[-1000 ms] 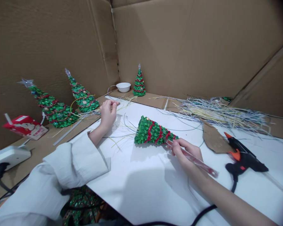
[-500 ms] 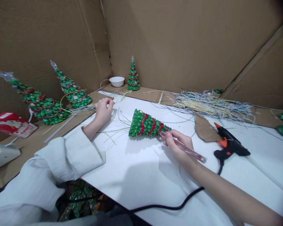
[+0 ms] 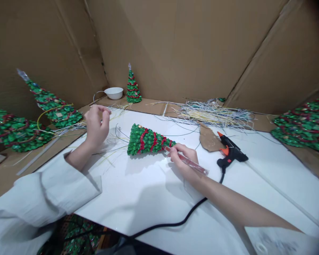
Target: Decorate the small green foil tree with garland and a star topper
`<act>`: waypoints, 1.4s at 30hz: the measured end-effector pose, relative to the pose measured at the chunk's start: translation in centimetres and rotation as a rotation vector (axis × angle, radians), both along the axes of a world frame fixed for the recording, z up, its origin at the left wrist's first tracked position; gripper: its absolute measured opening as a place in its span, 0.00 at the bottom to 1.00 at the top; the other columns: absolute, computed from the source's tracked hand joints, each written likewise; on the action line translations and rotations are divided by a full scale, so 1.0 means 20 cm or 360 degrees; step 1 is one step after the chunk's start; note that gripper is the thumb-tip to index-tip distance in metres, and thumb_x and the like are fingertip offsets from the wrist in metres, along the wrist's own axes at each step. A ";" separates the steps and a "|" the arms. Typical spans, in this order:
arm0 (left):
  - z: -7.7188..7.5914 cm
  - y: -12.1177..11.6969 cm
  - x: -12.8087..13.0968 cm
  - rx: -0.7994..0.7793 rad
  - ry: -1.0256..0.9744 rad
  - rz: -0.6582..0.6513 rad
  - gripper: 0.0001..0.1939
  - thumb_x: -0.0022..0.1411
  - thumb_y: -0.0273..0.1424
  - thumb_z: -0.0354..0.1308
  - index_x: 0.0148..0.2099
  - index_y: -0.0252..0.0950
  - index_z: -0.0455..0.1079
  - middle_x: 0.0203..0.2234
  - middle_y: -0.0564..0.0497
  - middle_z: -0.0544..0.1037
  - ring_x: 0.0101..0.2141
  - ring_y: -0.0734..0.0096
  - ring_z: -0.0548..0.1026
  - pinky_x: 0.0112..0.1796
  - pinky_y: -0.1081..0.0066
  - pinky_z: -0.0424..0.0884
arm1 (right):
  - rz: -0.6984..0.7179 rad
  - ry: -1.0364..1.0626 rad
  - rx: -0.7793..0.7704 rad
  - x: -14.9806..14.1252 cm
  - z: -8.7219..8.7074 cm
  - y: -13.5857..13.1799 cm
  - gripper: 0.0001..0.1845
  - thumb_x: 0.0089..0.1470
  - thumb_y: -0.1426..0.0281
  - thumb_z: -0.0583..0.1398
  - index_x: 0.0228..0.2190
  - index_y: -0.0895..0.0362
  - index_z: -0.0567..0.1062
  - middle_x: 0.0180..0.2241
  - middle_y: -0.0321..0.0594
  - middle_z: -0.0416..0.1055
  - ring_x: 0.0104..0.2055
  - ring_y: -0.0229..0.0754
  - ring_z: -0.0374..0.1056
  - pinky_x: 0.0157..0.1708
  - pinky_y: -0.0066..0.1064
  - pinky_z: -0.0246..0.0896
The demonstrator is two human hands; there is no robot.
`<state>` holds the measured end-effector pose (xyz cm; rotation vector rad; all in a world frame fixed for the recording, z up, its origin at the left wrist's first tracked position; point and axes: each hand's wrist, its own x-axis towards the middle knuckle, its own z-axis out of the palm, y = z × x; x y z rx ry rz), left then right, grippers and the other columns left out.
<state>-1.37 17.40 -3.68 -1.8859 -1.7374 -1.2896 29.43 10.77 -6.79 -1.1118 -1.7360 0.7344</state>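
A small green Christmas tree (image 3: 149, 141) with red garland lies on its side, its base facing left and thin wires near it. My right hand (image 3: 184, 159) is closed around its narrow end and a slim reddish, see-through handled tool (image 3: 192, 164), whose far tip lies against the tree. What kind of tool it is I cannot tell. My left hand (image 3: 97, 124) is raised left of the tree's base, over loose wires. Its fingers are curled with thumb and forefinger close together; anything between them is too small to make out.
A black hot glue gun (image 3: 232, 152) lies to the right beside a torn cardboard piece (image 3: 209, 138). Behind are a wire bundle (image 3: 212, 114), a white bowl (image 3: 114, 93) and an upright tree (image 3: 133, 86). More trees stand left and right. A black cable (image 3: 172, 224) crosses the front.
My left hand has lifted from near the tabletop, its fingers curling. The view has swung right, so more of the right-hand tree shows. My right hand keeps its hold.
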 end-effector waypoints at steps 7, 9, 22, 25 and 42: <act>0.15 0.13 0.20 -0.0148 0.0594 -0.0306 0.14 0.65 0.37 0.45 0.37 0.37 0.70 0.37 0.45 0.78 0.45 0.55 0.71 0.53 0.51 0.55 | -0.0031 -0.0058 0.0115 0.00 0.00 0.00 0.14 0.55 0.67 0.53 0.20 0.56 0.66 0.21 0.34 0.66 0.27 0.36 0.64 0.32 0.27 0.57; 0.15 0.17 0.23 -0.0217 0.0542 -0.0319 0.17 0.65 0.37 0.44 0.46 0.37 0.70 0.48 0.42 0.76 0.52 0.52 0.69 0.55 0.47 0.52 | -0.0028 -0.0054 0.0164 0.00 0.00 0.00 0.14 0.55 0.67 0.53 0.20 0.56 0.66 0.20 0.33 0.64 0.26 0.35 0.62 0.31 0.27 0.56; 0.07 -0.07 0.23 -0.0714 0.0075 -0.1320 0.39 0.54 0.63 0.44 0.60 0.46 0.61 0.57 0.44 0.67 0.56 0.49 0.66 0.56 0.54 0.63 | 0.0019 -0.0055 0.0179 -0.04 0.00 0.05 0.13 0.54 0.70 0.53 0.19 0.56 0.65 0.19 0.31 0.60 0.24 0.33 0.58 0.28 0.25 0.52; 0.04 -0.08 0.24 -0.0703 0.0094 -0.1335 0.35 0.55 0.58 0.52 0.57 0.42 0.61 0.52 0.42 0.69 0.53 0.51 0.67 0.51 0.57 0.66 | 0.0008 -0.0067 0.0226 -0.05 0.00 0.04 0.13 0.54 0.70 0.53 0.18 0.56 0.62 0.18 0.31 0.57 0.23 0.32 0.56 0.28 0.25 0.51; 0.00 -0.09 0.28 -0.0572 -0.0048 -0.1306 0.23 0.60 0.46 0.56 0.51 0.38 0.63 0.44 0.45 0.70 0.45 0.61 0.70 0.45 0.64 0.66 | -0.0101 -0.0403 0.0482 -0.10 0.03 0.00 0.14 0.55 0.72 0.48 0.19 0.53 0.55 0.18 0.33 0.57 0.22 0.34 0.54 0.27 0.28 0.53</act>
